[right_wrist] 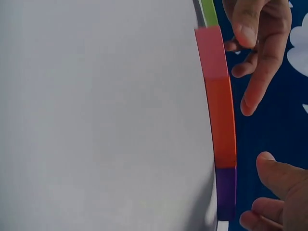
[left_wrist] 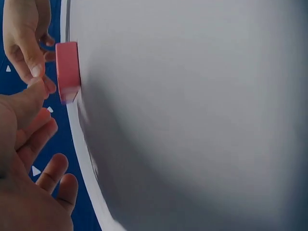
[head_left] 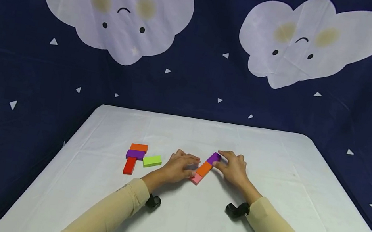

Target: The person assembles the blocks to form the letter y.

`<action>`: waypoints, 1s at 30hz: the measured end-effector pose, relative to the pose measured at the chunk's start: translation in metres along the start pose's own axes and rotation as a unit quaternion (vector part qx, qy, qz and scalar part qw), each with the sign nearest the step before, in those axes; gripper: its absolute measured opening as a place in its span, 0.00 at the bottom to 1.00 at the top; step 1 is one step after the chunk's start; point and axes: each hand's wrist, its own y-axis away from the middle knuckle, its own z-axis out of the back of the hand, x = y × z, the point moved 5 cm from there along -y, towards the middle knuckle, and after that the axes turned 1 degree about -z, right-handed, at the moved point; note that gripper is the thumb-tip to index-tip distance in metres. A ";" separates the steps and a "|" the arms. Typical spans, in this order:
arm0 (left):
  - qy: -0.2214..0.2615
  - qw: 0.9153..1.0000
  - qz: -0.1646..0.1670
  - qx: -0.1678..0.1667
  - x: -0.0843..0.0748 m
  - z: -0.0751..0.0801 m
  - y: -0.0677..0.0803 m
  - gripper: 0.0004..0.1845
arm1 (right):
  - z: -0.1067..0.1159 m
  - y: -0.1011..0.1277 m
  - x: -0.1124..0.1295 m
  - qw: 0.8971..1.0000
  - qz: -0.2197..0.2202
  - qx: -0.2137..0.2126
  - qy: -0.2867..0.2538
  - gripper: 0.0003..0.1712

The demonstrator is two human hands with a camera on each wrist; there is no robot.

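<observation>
A slanting row of blocks lies on the table in the head view: a pink block at the near end, an orange block in the middle and a purple block at the far end. My left hand is beside the pink end, fingers loosely bent and thumb near that block. Over the purple end is my right hand, thumb and forefinger spread about it. In the right wrist view the right thumb shows apart from the purple block. Neither hand visibly grips a block.
Left of the left hand lie another orange block, a second purple block, a red block and a green block. They sit on a white-covered table. Behind hangs a dark blue cloth with clouds.
</observation>
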 end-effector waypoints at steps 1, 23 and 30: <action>0.005 1.000 0.009 -0.005 0.002 0.002 0.001 0.23 | 0.000 0.001 0.001 1.000 -0.002 0.000 0.004 0.33; 0.035 0.989 0.105 -0.101 0.031 0.033 0.042 0.19 | -0.018 0.024 0.029 0.999 -0.002 0.031 0.026 0.41; 0.056 0.983 0.122 -0.122 0.042 0.048 0.055 0.19 | -0.019 0.027 0.034 0.999 0.000 0.031 0.027 0.41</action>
